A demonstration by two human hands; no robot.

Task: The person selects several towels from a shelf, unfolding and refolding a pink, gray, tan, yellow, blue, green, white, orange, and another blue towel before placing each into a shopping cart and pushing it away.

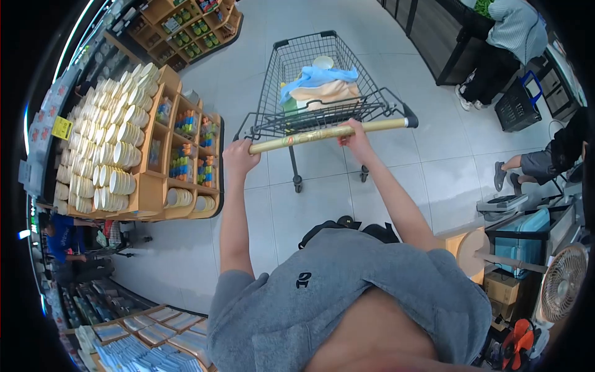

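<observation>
Both left hand (239,156) and right hand (354,137) fingers grip the cart handle (297,139); open floor (378,43) ahead.

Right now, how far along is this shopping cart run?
Done: the shopping cart already holds a blue cloth, a beige cloth and a white dish. In hand: left hand and right hand both hold the handle. Left: the basket's far end looks unfilled.
</observation>
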